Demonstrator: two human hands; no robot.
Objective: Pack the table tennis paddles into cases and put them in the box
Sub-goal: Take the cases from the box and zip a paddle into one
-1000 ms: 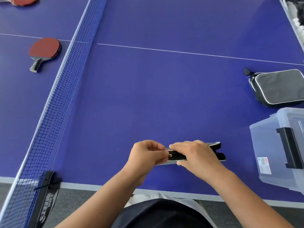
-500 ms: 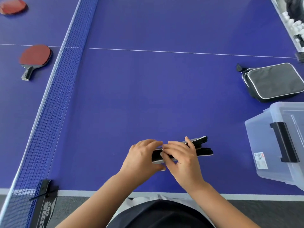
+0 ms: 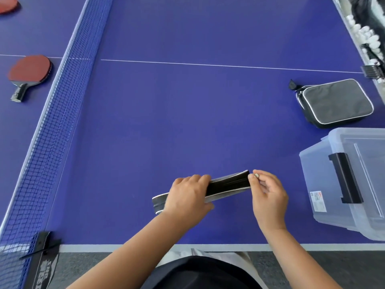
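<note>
A black paddle case point(image 3: 228, 184) with white piping stands on edge near the front of the blue table point(image 3: 187, 122). My left hand point(image 3: 187, 197) grips its left part from above. My right hand point(image 3: 267, 190) pinches the small metal zipper pull point(image 3: 256, 175) at the case's right end. A second black case point(image 3: 335, 102) lies flat at the right. The clear plastic box point(image 3: 325, 184), lid on with a black latch, sits at the front right. A red paddle point(image 3: 29, 73) lies beyond the net at left, another red paddle point(image 3: 8, 4) at the top left corner.
The blue net point(image 3: 60, 113) runs from the front left up the frame, with its black clamp point(image 3: 42, 243) at the table edge. White balls point(image 3: 366, 34) sit in a tray past the table's right edge.
My right hand has slid along the case from its middle to its right end with the zipper pull. The left hand has stayed gripping the case.
</note>
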